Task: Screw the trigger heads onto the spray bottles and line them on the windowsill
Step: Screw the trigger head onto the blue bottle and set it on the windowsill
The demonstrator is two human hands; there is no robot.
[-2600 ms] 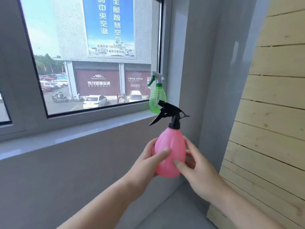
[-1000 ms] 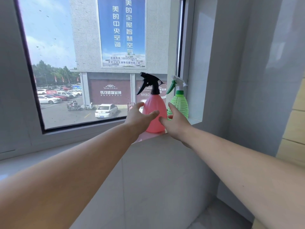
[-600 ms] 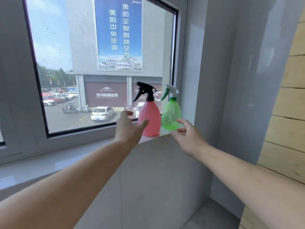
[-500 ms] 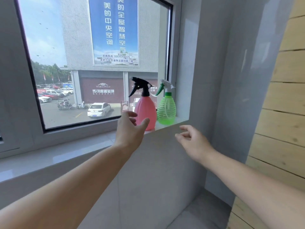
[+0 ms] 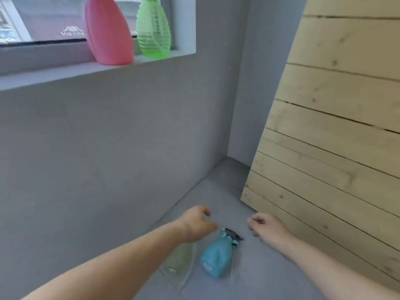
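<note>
pink bottle (image 5: 108, 33) and green bottle (image 5: 153, 33) stand side by side on the windowsill (image 5: 65, 72). on the floor (image 5: 259, 278) lie a blue bottle (image 5: 216, 258) and what looks like a clear bottle (image 5: 180, 260), blurred. left hand (image 5: 198, 224) and right hand (image 5: 266, 228) hover near them, loosely curled, holding nothing.

Single head-worn wide-angle view, tilted down into a room corner.
Faces forward and down; windowsill (image 5: 65, 72) cropped at top left, wooden plank panel (image 5: 335, 126) close on right, grey floor (image 5: 259, 273) across the bottom; whole frame slightly blurred.
</note>
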